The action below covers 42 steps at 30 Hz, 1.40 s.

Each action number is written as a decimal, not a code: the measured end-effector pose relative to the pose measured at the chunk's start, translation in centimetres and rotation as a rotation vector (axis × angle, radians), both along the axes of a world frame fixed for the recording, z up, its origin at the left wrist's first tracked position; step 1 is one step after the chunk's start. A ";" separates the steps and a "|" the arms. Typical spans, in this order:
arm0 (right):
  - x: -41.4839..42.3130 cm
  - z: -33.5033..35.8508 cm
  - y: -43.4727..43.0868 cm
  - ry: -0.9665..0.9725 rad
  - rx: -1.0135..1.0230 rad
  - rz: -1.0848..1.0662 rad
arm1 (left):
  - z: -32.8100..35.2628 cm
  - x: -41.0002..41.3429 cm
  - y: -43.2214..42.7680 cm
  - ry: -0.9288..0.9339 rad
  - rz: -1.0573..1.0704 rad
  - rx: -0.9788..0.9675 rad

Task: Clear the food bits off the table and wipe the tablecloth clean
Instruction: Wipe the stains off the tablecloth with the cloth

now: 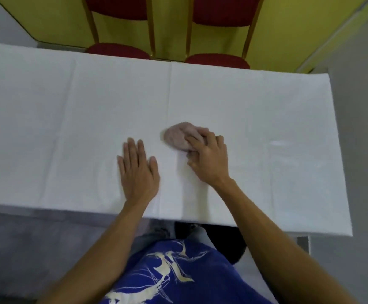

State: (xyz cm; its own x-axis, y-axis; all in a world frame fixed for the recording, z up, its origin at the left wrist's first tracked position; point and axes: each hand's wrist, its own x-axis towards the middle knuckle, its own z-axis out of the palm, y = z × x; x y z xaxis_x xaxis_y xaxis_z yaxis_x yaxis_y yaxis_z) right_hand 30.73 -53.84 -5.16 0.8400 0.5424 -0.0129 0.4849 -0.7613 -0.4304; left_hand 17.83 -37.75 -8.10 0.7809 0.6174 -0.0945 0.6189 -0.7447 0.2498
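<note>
The right hand (209, 159) grips a bunched pinkish cloth (178, 136) and presses it onto the white tablecloth (69, 117) near the table's middle. The left hand (138, 172) lies flat and open just beside it, palm down. Two red chairs (217, 60) stand at the far edge.

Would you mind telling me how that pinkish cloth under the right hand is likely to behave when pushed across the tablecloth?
The pinkish cloth looks bunched under the right hand, so it is probably soft and floppy. It should slide rather than roll. The tablecloth may wrinkle, hence the flat left hand.
</note>
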 end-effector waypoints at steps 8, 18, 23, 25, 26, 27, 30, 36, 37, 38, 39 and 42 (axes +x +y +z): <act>11.6 1.1 -10.2 0.211 0.066 -1.061 | 1.0 1.8 0.0 -0.042 0.058 -0.138; 3.8 0.7 4.8 -0.021 -0.022 -0.075 | 0.5 12.5 3.4 -0.062 -0.054 -0.075; 12.0 0.5 -4.1 -0.068 -0.150 -0.452 | -0.5 11.9 3.3 -0.052 -0.085 0.034; 15.3 1.0 -6.0 0.023 -0.163 -0.703 | -0.4 12.0 3.2 -0.047 -0.081 0.043; 16.3 1.1 -5.7 0.096 -0.170 -0.801 | -0.3 12.0 3.2 -0.044 -0.080 0.047; 16.7 1.1 -4.5 0.150 -0.173 -0.854 | -0.3 12.0 3.2 -0.041 -0.077 0.048; 13.8 0.8 2.8 0.140 -0.136 -0.675 | -0.4 11.9 3.2 -0.039 -0.073 0.053; 9.2 0.1 12.1 -0.053 -0.184 -0.079 | -0.4 12.0 3.3 -0.023 -0.084 0.053; 10.4 0.0 11.5 -0.061 -0.208 -0.036 | -0.3 12.0 3.3 -0.016 -0.082 0.054; 11.8 -0.1 10.6 -0.072 -0.233 0.012 | -0.3 12.1 3.3 -0.016 -0.082 0.058; 13.2 -0.2 9.4 -0.075 -0.252 0.044 | -0.3 12.1 3.3 -0.018 -0.084 0.063; 19.1 -0.1 4.7 -0.022 -0.288 -0.081 | -0.4 12.1 3.3 -0.020 -0.090 0.065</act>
State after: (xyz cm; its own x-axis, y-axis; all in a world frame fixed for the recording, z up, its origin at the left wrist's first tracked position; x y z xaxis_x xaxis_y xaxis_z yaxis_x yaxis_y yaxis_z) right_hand 49.84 -49.11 -5.22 0.8823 0.4501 -0.1379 0.4242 -0.8872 -0.1814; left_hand 29.94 -34.41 -8.54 0.8350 0.5487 -0.0409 0.5440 -0.8122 0.2109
